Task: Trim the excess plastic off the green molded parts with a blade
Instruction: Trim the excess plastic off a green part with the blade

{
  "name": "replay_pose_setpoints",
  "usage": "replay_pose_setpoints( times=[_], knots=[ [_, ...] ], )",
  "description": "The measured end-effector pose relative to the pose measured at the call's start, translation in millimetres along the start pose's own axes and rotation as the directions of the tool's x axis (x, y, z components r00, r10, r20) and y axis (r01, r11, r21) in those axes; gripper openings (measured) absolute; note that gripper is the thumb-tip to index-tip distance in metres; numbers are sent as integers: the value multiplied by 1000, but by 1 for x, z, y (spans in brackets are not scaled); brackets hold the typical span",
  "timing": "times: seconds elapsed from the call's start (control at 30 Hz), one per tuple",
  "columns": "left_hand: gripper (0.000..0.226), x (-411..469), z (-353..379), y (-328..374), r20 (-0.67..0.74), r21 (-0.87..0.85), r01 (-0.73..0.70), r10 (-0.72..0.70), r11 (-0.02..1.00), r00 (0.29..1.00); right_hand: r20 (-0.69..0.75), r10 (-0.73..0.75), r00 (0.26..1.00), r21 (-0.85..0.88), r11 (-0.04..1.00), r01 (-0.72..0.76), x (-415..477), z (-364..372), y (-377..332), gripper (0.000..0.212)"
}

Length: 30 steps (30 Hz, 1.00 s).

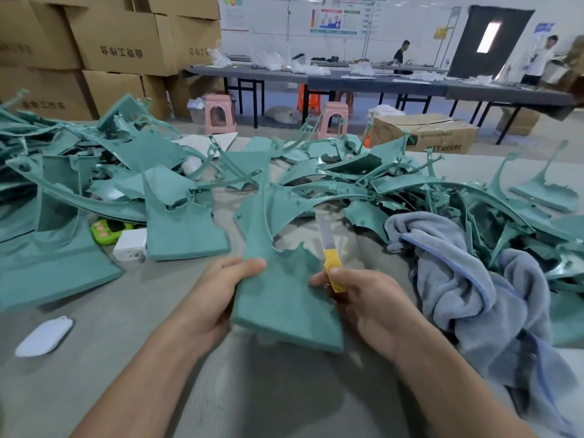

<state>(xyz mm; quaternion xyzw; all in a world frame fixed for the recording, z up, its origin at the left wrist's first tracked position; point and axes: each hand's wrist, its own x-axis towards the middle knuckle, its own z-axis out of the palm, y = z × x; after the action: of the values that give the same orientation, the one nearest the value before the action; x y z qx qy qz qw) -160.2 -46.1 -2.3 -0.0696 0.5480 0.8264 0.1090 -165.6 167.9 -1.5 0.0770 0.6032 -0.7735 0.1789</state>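
Left hand point(208, 298) grips green part point(278, 298); right hand point(363, 298) holds blade point(328, 245).

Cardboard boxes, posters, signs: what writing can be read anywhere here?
No text can be quoted with confidence.
Stacked cardboard boxes: large Chinese characters, seemingly upside down, not reliably readable.
Floor box: dark print, blurred.
Wall posters: too small.
Yellow sign: blurred.

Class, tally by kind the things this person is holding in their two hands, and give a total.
Green molded part: 1, gripped by the left hand
Yellow-handled blade: 1, gripped by the right hand
Total: 2
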Motion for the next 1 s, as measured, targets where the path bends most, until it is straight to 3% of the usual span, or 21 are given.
replay_pose_setpoints(
  times=[0.13, 0.2, 0.3, 0.33, 0.4, 0.47, 0.53, 0.6, 0.67, 0.73, 0.8, 0.83, 0.9, 0.97, 1.0],
  knots=[
    [76, 3, -4, 3, 136, -171, -16, 40, 985, 990, -145, -27, 989, 40, 999, 33, 4, 7, 2, 30],
    [75, 0, -2, 2, 239, -199, -67, 115, 978, 964, -153, -30, 988, 126, 991, 50, 2, 10, 3, 25],
    [65, -5, 6, -7, 335, -86, -158, 178, 984, 925, -122, -43, 992, 219, 973, 69, -1, 17, 9, 33],
    [55, -4, 10, -12, 290, -18, -217, 213, 976, 933, -111, -45, 993, 238, 969, 71, -1, 20, 11, 35],
    [35, -3, 21, -18, 57, 142, -325, 320, 935, 946, -149, -54, 987, 235, 968, 88, -1, 21, 14, 36],
    [33, 1, 24, -23, -148, 293, -430, 485, 854, 862, -274, -135, 952, 104, 980, 168, 0, 17, 12, 32],
    [23, 0, 21, -21, -222, 480, -513, 665, 711, 713, -353, -354, 866, -120, 935, 333, -4, 15, 6, 27],
    [47, -4, 12, -17, -104, 718, -497, 781, 487, 616, -263, -534, 804, -208, 845, 493, -14, 20, 2, 25],
    [82, -5, 5, -20, 43, 820, -477, 798, 316, 602, -67, -609, 790, -244, 778, 579, -23, 29, 6, 23],
    [99, -4, 5, -23, 104, 809, -498, 758, 313, 644, 128, -594, 794, -436, 685, 583, -28, 36, 12, 33],
    [92, -3, 2, -26, 163, 805, -526, 752, 273, 639, 204, -536, 819, -652, 550, 522, -26, 35, 15, 40],
    [88, -3, 0, -26, 203, 813, -539, 760, 221, 618, 144, -530, 835, -709, 533, 461, -21, 31, 13, 37],
    [86, -1, -3, -24, 254, 819, -554, 771, 150, 584, -107, -559, 822, -745, 593, 306, -8, 16, 3, 26],
    [86, 0, -3, -22, 250, 825, -543, 762, 156, 598, -359, -597, 718, -758, 635, 148, 5, -5, -10, 32],
    [88, 0, -3, -21, 239, 828, -536, 759, 167, 606, -391, -617, 683, -755, 639, 146, 8, -14, -13, 35]
  ],
)
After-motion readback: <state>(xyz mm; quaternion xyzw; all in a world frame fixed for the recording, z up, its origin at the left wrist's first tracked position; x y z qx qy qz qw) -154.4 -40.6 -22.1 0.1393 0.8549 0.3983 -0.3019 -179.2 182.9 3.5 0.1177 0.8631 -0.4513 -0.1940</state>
